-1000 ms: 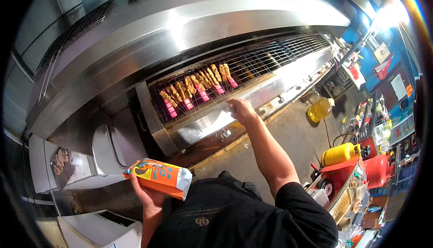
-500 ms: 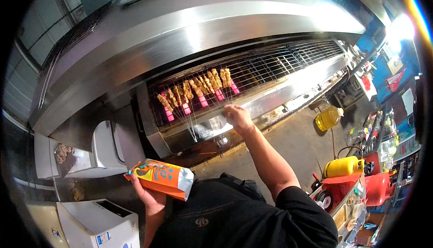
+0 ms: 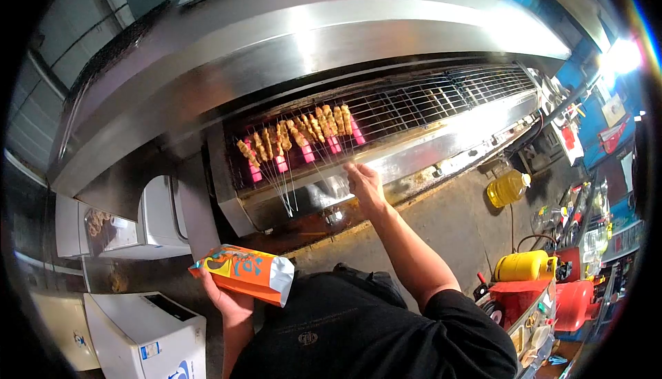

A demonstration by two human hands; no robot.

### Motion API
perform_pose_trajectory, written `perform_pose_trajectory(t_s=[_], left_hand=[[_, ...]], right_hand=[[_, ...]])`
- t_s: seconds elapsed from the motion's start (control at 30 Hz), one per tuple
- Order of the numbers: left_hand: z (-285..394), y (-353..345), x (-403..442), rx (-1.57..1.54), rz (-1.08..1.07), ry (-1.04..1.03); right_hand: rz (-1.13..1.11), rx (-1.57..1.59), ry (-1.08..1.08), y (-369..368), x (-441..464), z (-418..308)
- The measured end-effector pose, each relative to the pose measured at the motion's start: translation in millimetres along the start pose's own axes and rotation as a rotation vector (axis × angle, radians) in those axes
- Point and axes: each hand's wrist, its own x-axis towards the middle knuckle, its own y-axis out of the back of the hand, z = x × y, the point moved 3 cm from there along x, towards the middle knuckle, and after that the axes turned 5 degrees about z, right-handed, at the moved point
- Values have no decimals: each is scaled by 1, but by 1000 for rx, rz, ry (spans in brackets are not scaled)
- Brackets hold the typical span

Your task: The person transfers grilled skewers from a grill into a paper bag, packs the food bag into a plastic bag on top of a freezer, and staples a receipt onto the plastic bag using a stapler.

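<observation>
My left hand (image 3: 229, 299) is wrapped round an orange paper bag (image 3: 243, 274) with blue and yellow print and a silvery end. Over the grill (image 3: 414, 107), my right hand (image 3: 365, 185) is at the front edge, thumb and fingers pinched on the thin metal end of a skewer at the right of the row. Several meat skewers (image 3: 301, 133) lie side by side on the grate, the meat browned and the bare ends pointing toward me. Below the meat, pink glowing burners (image 3: 307, 153) show between the bars.
A steel hood (image 3: 276, 55) hangs over the grill. Right of me on the floor stands an oil jug (image 3: 508, 189), with yellow (image 3: 525, 267) and red gas cylinders (image 3: 574, 305) nearer. White appliances (image 3: 155, 331) stand at the left.
The view has shifted slightly. My right hand stays at the skewer ends and has lowered a little. The left hand still holds the orange bag.
</observation>
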Motion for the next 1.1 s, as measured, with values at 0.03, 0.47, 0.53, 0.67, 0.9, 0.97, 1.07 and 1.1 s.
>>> perform_pose_trajectory(t_s=[0.03,0.47,0.53,0.67,0.9,0.97,1.07,1.1], left_hand=[[-2,-1,-2,1,37,19],[-8,-12,-4,-83,-67,-2],[-7,-14,-6,-59,-54,-20],[-9,-11,-2,-62,-47,-12],[-7,-5,2,-96,-68,-23],[-2,-6,-1,-95,-56,-20],[2,-3,0,-104,-55,24],[2,0,3,-101,-70,2]], right_hand=[[-2,-17,-5,-1,-1,0],[0,-56,-125,-11,-20,-13],[29,-81,-226,-20,-28,-14],[-162,70,-432,-33,-34,-10],[-310,239,-453,-22,-16,0],[-313,194,-393,-19,-16,0],[-219,-80,-199,-16,-19,2],[-121,-308,-64,-14,-21,1]])
